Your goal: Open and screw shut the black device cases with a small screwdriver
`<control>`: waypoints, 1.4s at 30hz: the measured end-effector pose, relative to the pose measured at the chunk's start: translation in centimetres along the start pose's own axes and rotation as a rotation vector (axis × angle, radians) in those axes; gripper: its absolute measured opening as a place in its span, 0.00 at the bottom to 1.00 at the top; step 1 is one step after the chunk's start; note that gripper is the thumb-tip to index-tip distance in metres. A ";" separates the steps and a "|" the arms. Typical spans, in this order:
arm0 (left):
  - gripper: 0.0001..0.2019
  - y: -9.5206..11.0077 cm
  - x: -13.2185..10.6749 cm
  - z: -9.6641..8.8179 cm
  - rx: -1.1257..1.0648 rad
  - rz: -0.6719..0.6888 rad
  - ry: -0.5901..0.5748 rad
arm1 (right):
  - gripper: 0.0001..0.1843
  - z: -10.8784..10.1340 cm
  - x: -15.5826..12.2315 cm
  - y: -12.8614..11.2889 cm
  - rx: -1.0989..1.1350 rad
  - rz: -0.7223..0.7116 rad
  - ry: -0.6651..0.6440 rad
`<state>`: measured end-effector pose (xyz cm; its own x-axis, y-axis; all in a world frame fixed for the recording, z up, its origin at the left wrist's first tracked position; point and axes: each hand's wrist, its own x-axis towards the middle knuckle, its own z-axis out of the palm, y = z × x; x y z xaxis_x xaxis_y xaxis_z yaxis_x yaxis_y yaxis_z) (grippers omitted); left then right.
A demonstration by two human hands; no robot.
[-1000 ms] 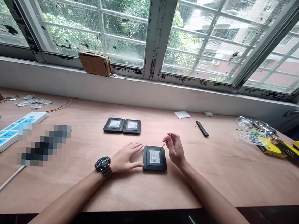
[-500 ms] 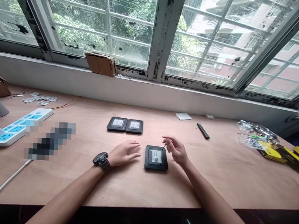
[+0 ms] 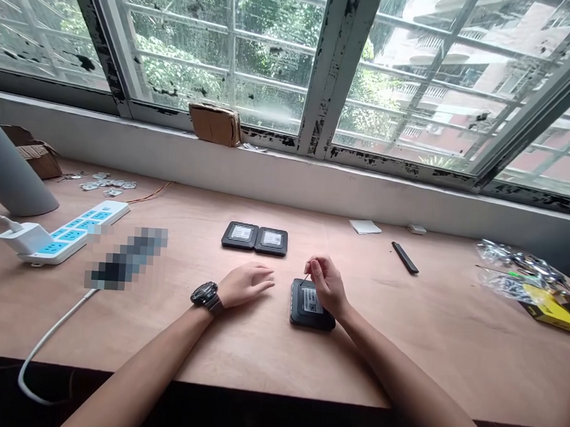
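Note:
A black rounded-square device with a white label lies flat on the plywood table, in front of me. My right hand hovers over its upper part, hiding much of the label, and pinches a thin pin between thumb and fingers. My left hand rests flat on the table just left of the device, with its fingertips apart from it. A black wristwatch sits on that wrist. Two similar black devices lie side by side farther back.
A blue-and-white power strip with a white charger and cable lies left, beside a pixelated blurred object. Small metal pieces, a black stick, a plastic bag of parts and a yellow box lie around.
My right hand has moved down over the device, covering part of its label. My left hand has drawn back from the device's edge. The whole view has shifted, with the table contents sliding right.

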<state>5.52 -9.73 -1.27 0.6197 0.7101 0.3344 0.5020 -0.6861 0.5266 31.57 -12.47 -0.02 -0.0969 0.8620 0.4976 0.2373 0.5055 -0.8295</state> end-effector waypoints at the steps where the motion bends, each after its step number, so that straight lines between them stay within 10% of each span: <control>1: 0.17 0.0 0.0 0.0 -0.002 0.000 0.001 | 0.14 -0.1 0.0 0.0 0.026 0.012 -0.019; 9: 0.14 -0.2 0.0 -0.2 0.025 0.014 0.016 | 0.11 -1.7 1.2 -1.1 0.108 0.020 -0.081; 18: 0.23 2.3 1.0 2.7 0.227 0.204 0.028 | 0.16 -9.4 2.0 1.4 -0.142 -0.133 0.461; 22: 0.39 4.4 1.0 3.7 0.280 0.273 -0.104 | 0.17 -10.8 0.9 3.8 -0.493 -0.166 0.334; 33: 0.31 7.7 -4.8 3.2 0.386 0.257 -0.059 | 0.18 -9.5 0.2 4.7 -0.642 -0.102 0.027; 42: 0.27 9.3 0.6 4.1 0.410 0.250 -0.057 | 0.19 -10.2 0.6 4.9 -0.689 -0.095 -0.014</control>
<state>13.01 -16.35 0.64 0.7778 0.5137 0.3622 0.5231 -0.8485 0.0801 42.51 -9.80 -1.21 -0.1587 0.8180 0.5529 0.7861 0.4435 -0.4305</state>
